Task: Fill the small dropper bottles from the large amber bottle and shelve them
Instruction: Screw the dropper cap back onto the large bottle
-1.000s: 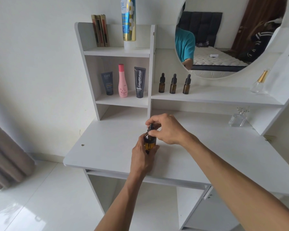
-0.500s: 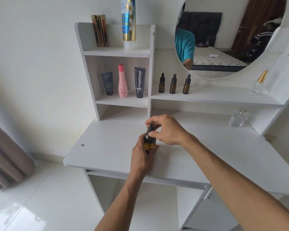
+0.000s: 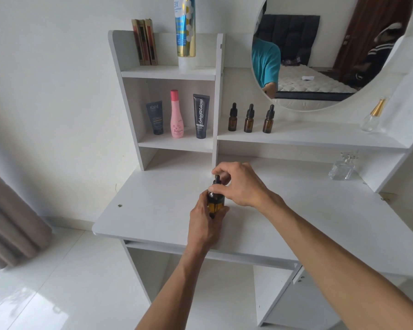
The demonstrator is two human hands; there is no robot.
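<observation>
Writing shows on some things on the low left shelf [image 3: 174, 145]: a short dark tube [image 3: 155, 117] says "Kahf", a tall pink bottle [image 3: 176, 114] has curly pink words too small to read, and a black tube [image 3: 201, 116] says "Glad2Glow". Up on the top shelf [image 3: 168, 72] a shiny blue and gold tube [image 3: 185, 29] shows "3X", next to two thin brown and red boxes [image 3: 145, 41]. The large amber bottle [image 3: 215, 203] is brown glass with a black rubber dropper cap [image 3: 217, 181], and it stands upright on the white desk top [image 3: 153, 206], near the middle. The left hand [image 3: 205, 225] wraps around the bottle's body and holds it. The right hand [image 3: 239, 184] has its fingers curled, pinching the dropper cap from above. Three small dropper bottles [image 3: 249, 118], brown with black tops, stand in a row on the long shelf [image 3: 308, 139] under the round mirror [image 3: 332, 51]. A clear glass bottle with a gold neck [image 3: 373, 115] sits at the far end of that shelf, and a clear, chunky glass bottle [image 3: 341, 166] sits on the desk below it. The desk is smooth white wood. The mirror shows a bed, a dark headboard and a teal sleeve. The floor [image 3: 57, 282] is shiny white tile, and a brown curtain [image 3: 7, 222] hangs at the left.
</observation>
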